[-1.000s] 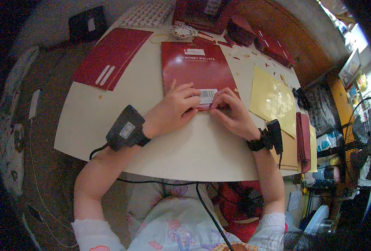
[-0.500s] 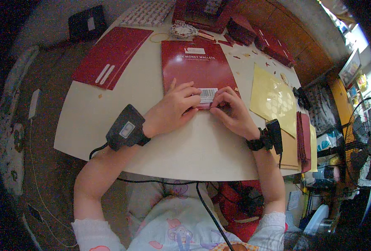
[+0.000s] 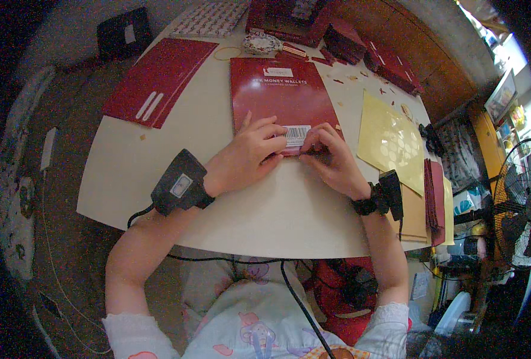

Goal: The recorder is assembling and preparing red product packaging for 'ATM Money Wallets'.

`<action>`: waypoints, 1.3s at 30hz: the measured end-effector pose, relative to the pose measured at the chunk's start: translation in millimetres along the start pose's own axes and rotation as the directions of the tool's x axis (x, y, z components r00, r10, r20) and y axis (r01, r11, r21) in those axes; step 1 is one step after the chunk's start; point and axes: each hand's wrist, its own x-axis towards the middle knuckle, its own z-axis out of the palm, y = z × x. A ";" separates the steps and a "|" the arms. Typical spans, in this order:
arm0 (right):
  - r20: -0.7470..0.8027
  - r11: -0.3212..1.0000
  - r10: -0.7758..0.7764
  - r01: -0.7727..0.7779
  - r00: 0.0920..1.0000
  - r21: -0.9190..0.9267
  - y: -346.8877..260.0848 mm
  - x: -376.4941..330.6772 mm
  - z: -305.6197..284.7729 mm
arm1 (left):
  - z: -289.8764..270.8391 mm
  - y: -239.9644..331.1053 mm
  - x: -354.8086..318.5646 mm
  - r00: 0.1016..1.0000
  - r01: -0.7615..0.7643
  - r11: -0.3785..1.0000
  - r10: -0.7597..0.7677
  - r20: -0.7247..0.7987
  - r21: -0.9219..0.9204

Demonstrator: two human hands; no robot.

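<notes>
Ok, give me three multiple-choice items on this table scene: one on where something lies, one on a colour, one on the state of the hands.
1. Where does the yellow sheet lie relative to the red packet under the hands?
A. To the person's right of it
B. To the person's left of it
C. On top of it

2. What colour is the barcode sticker on the packet?
A. Green
B. White with black bars
C. Blue

3. What are the hands doing?
A. Both raised off the table
B. Only one touches the packet
C. Both rest on the packet's near end, at the sticker

Answers:
1 A, the sheet lies on the table past the right hand.
2 B, it shows white between the fingers.
3 C, the left hand and right hand both press there.
</notes>
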 end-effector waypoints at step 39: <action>0.006 0.778 -0.347 0.291 0.938 -0.557 5.0 -7.7 11.8 | 1.9 -3.5 -1.5 1.000 -0.030 0.998 0.030 0.003 0.061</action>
